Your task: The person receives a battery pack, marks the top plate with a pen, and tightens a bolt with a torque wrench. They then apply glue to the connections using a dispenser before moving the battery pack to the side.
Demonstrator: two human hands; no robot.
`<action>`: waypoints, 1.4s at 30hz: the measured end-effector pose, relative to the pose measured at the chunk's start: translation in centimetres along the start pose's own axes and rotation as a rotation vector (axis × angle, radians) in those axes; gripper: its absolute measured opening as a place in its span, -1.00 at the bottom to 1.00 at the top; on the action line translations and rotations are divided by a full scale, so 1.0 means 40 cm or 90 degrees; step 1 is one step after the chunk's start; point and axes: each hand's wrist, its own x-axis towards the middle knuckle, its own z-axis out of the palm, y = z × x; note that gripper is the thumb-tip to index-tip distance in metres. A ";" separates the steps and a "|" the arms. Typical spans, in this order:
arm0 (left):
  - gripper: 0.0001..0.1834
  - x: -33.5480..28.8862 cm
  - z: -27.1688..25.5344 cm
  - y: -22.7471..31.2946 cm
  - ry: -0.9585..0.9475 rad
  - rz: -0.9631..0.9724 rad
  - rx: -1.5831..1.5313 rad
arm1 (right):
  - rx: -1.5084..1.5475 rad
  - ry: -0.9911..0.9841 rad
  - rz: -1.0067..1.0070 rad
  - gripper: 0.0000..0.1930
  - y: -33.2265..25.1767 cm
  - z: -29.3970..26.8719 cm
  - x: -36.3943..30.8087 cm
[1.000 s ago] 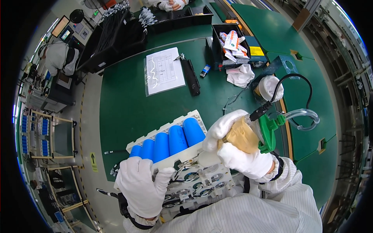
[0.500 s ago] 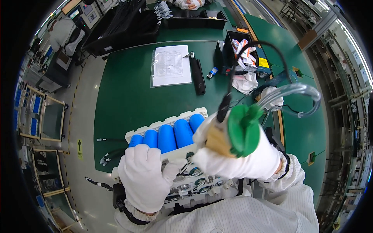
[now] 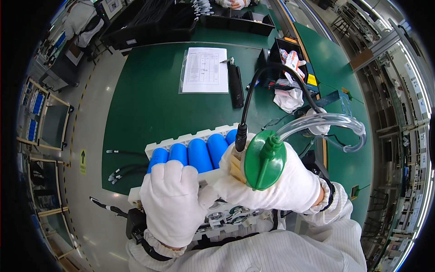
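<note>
A battery pack of several blue cylindrical cells (image 3: 198, 154) in a white plastic frame (image 3: 191, 137) lies in front of me on the green table. My left hand (image 3: 171, 199), in a white glove, is closed over its left part, fingers side by side on the frame near the cells. My right hand (image 3: 290, 181), also gloved, is wrapped round an upright hand tool (image 3: 266, 159) with a green round top, a beige body, a black cable and a clear tube. The tool's tip is hidden beneath the hand. Metal contacts and wiring (image 3: 226, 215) show on the pack's near side.
Further back lie a printed sheet in a sleeve (image 3: 206, 70) and a black-handled tool (image 3: 235, 84). At the right stand a black bin of packets (image 3: 292, 63) and a crumpled white cloth (image 3: 288, 99). Cable ends (image 3: 118, 173) lie left of the pack. Another person's hands (image 3: 235, 4) show beyond.
My right hand and the tool have moved a little left and nearer my left hand, and the green top has tilted. The left hand stays on the pack. The whole view has shifted slightly.
</note>
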 end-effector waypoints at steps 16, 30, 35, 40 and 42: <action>-0.54 0.000 -0.002 0.001 -0.019 -0.008 0.015 | 0.152 -0.050 0.121 -0.69 -0.011 -0.040 0.012; -0.53 0.023 0.001 -0.007 -0.025 -0.008 0.024 | 0.596 0.396 0.081 -0.65 -0.003 0.085 -0.240; -0.51 0.026 0.006 -0.006 -0.027 -0.010 0.033 | 0.592 0.384 0.139 -0.62 0.001 0.103 -0.241; -0.51 0.023 0.006 -0.006 -0.024 -0.009 0.040 | 0.590 0.363 0.141 -0.62 0.000 0.099 -0.229; -0.51 0.023 0.005 -0.006 -0.026 -0.011 0.038 | 0.582 0.365 0.141 -0.62 -0.003 0.103 -0.228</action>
